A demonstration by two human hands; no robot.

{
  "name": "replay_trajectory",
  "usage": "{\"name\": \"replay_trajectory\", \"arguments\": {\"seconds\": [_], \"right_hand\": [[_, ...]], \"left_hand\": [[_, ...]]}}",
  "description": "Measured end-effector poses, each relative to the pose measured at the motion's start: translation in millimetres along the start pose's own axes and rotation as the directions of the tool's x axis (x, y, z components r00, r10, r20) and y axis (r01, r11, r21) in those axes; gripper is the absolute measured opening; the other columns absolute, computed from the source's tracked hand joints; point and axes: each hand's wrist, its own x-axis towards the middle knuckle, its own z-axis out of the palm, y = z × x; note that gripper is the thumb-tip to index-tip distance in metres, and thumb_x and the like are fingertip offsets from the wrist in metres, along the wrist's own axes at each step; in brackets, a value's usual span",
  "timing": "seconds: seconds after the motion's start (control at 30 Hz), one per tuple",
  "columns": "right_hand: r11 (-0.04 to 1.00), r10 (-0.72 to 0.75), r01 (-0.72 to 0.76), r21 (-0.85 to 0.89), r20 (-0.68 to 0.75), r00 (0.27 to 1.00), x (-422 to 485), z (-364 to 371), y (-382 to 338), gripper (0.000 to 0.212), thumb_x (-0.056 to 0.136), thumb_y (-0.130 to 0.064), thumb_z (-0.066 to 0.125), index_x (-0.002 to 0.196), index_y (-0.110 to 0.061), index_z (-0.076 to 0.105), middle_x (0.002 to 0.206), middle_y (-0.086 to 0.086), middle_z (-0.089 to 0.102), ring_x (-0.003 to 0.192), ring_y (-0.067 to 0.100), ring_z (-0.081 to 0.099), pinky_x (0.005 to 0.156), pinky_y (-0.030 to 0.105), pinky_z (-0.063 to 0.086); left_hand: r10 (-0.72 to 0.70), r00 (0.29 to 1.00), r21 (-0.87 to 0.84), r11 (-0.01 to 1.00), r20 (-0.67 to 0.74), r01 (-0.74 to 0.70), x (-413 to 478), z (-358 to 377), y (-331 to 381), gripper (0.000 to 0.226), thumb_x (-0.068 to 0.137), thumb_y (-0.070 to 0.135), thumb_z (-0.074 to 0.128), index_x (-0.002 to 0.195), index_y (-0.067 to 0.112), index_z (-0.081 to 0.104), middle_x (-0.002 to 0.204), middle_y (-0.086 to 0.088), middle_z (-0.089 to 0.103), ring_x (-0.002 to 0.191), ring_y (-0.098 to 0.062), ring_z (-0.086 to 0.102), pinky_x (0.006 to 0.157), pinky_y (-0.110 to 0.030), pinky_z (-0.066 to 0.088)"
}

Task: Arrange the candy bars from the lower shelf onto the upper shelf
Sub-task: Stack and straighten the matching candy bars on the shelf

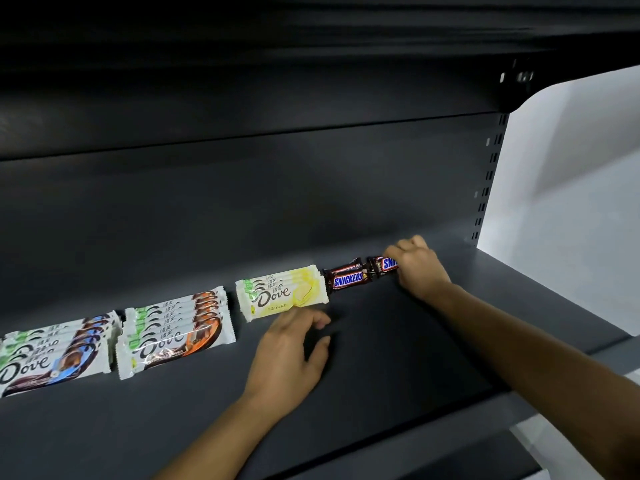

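Gripping Snickers bar (382, 265) with right hand (417, 268), just beside second Snickers bar (347, 279) (next to yellow Dove stack (282, 293)); left hand (289, 358) over shelf (398, 358), loosely curled, empty.

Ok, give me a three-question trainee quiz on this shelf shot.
1. True or false: the left hand holds a Dove bar.
2. What does the right hand grip? A) a Snickers bar B) a yellow Dove bar C) nothing
3. Fill in: the Dove stack beside the free Snickers bars is ____ coloured.
Key: 1 false, it holds nothing. 2 A. 3 yellow.
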Motion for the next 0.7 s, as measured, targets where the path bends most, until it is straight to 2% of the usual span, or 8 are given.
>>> {"name": "replay_trajectory", "arguments": {"seconds": [0.17, 0.37, 0.47, 0.57, 0.7], "right_hand": [[1.000, -0.007, 0.007, 0.006, -0.019, 1.000, 0.3, 13.4, 3.6, 0.040, 0.079, -0.002, 0.056, 0.117, -0.013, 0.052, 0.117, 0.007, 0.051, 0.107, 0.026, 0.040, 0.083, 0.038, 0.044], [0.983, 0.059, -0.056, 0.176, -0.011, 0.998, -5.2, 12.2, 13.1, 0.042, 0.076, -0.011, 0.061, 0.118, -0.016, 0.054, 0.111, 0.005, 0.053, 0.102, 0.022, 0.042, 0.088, 0.037, 0.044], [0.982, 0.041, -0.035, 0.184, -0.027, 0.999, -7.4, 10.7, 15.2, 0.040, 0.076, -0.010, 0.059, 0.115, -0.016, 0.058, 0.109, 0.004, 0.056, 0.102, 0.022, 0.045, 0.087, 0.037, 0.043], [0.972, 0.049, -0.028, 0.232, -0.084, 0.995, -7.3, 11.6, 17.2, 0.031, 0.079, -0.003, 0.056, 0.108, -0.010, 0.063, 0.107, 0.010, 0.060, 0.103, 0.026, 0.047, 0.087, 0.038, 0.044], [0.972, 0.027, -0.007, 0.236, -0.080, 0.996, -7.5, 13.6, 20.6, 0.028, 0.080, -0.004, 0.058, 0.107, -0.010, 0.062, 0.107, 0.009, 0.060, 0.103, 0.025, 0.046, 0.087, 0.036, 0.043]], "left_hand": [[0.000, 1.000, -0.011, 1.000, 0.001, 0.000, -0.4, 0.9, -2.8, 0.017, 0.077, 0.022, 0.060, 0.094, 0.024, 0.062, 0.091, 0.019, 0.059, 0.090, 0.002, 0.052, 0.080, -0.005, 0.038], [0.034, 0.999, -0.032, 0.999, -0.006, -0.034, 0.8, 4.8, -0.6, 0.017, 0.079, 0.026, 0.057, 0.094, 0.033, 0.054, 0.090, 0.019, 0.059, 0.085, 0.002, 0.054, 0.076, -0.012, 0.043], [0.040, 0.999, -0.012, 0.999, 0.006, -0.040, -0.2, 4.8, -1.4, 0.015, 0.080, 0.033, 0.050, 0.092, 0.027, 0.057, 0.091, 0.017, 0.060, 0.085, 0.000, 0.055, 0.076, -0.017, 0.044], [0.026, 1.000, 0.006, 1.000, 0.010, -0.026, -0.7, 4.2, -2.9, 0.019, 0.080, 0.034, 0.049, 0.090, 0.024, 0.061, 0.090, 0.016, 0.060, 0.084, 0.000, 0.055, 0.075, -0.014, 0.043], [0.023, 0.999, 0.018, 1.000, 0.029, -0.024, -2.1, 4.6, -4.2, 0.020, 0.080, 0.034, 0.048, 0.088, 0.022, 0.062, 0.089, 0.015, 0.060, 0.082, 0.000, 0.054, 0.074, -0.012, 0.042]]}}
